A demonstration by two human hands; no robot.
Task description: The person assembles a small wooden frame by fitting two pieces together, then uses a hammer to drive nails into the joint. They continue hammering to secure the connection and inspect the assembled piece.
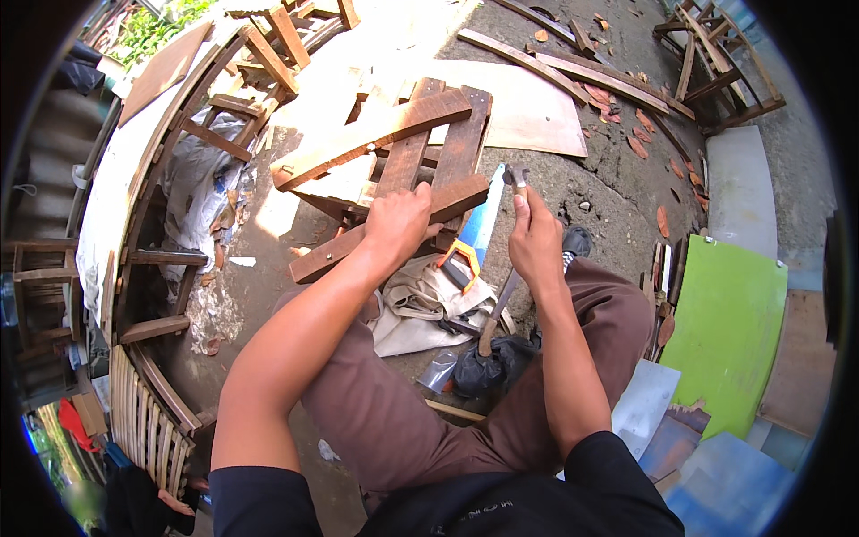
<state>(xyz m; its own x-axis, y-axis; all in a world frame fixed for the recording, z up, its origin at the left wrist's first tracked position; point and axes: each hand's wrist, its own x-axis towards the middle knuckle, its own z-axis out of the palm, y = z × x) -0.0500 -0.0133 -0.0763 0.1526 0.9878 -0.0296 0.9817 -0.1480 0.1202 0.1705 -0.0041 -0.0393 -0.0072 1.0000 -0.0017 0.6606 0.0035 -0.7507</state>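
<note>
My left hand is closed over a brown wooden plank, pressing it against a wooden slatted frame. Another plank crosses the frame's slats farther away, with nail heads or bolts showing near its left end. In my right hand is a hammer, held upright near its head, just right of the plank's end. A handsaw with a blue blade and orange-and-black handle lies between my hands. Below it rests crumpled beige cloth.
Between my legs are a black plastic bag, a wooden-handled tool and a clear plastic piece. Curved wooden framing stands at left. Loose boards and dry leaves lie at far right; a green panel is nearer. Another person's hand shows lower left.
</note>
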